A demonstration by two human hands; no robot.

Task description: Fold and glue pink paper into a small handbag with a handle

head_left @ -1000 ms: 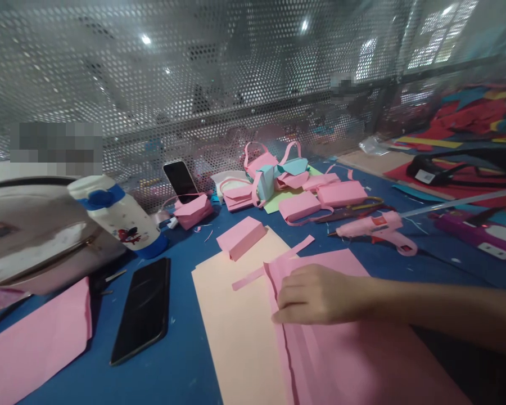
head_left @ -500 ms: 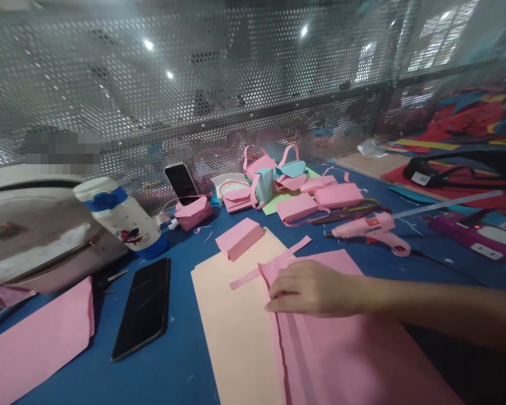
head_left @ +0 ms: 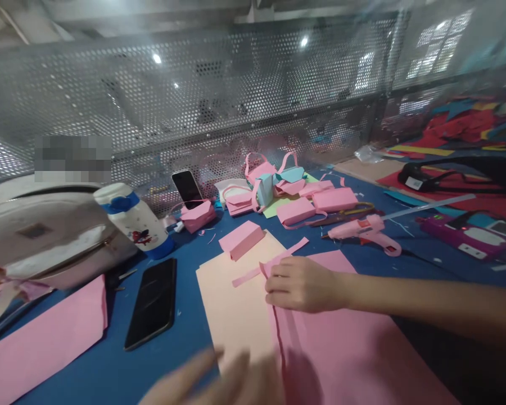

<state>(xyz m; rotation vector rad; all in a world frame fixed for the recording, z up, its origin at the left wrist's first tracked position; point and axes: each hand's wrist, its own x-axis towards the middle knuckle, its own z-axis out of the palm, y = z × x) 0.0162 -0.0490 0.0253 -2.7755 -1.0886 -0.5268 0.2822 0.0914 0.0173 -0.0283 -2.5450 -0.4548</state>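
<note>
My right hand (head_left: 301, 284) reaches in from the right, its fingers curled over the left edge of a large pink paper sheet (head_left: 362, 360). That edge is turned up in a narrow fold. Beneath it lies a stack of cream paper sheets (head_left: 231, 309). A thin pink paper strip (head_left: 253, 274) rests across both, just beyond my fingers. At the bottom, my left hand (head_left: 219, 377) is blurred by motion, fingers stretched and apart, over the cream sheets near the fold. A folded pink paper box (head_left: 241, 239) sits at the stack's far end.
Small pink and blue paper bags (head_left: 265, 188) cluster at the back. A pink glue gun (head_left: 365, 228) lies right of them. Left stand a phone (head_left: 152, 304), a bottle (head_left: 137, 222), a backpack (head_left: 54, 230) and more pink paper (head_left: 54, 343). A perforated metal panel (head_left: 219, 95) closes the back.
My left hand has come into view at the bottom. My right hand still grips the fold in nearly the same place. The camera view has shifted slightly.
</note>
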